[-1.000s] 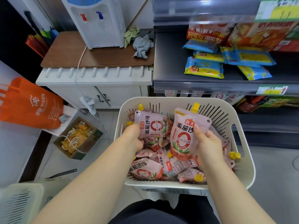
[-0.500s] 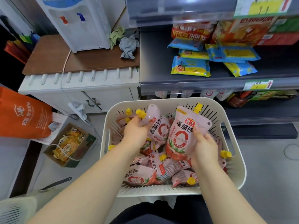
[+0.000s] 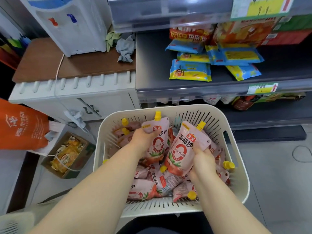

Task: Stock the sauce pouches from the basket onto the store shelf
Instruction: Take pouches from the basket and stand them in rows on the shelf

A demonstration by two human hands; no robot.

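A cream slotted basket sits on my lap, filled with several pink sauce pouches with yellow caps. My left hand grips one pouch upright above the pile. My right hand holds a second pouch upright beside it, cap pointing up and to the right. The dark store shelf stands just beyond the basket. A lower shelf behind the basket's far rim shows a few similar pouches at its front edge.
Blue and yellow snack packs and orange boxes lie on the right of the middle shelf. A white cabinet with a water dispenser stands to the left. An orange bag and a cardboard box sit on the floor.
My left hand has turned its pouch upright, cap up, and lifted it higher. The right hand still holds its pouch. The view has shifted closer to the shelf.
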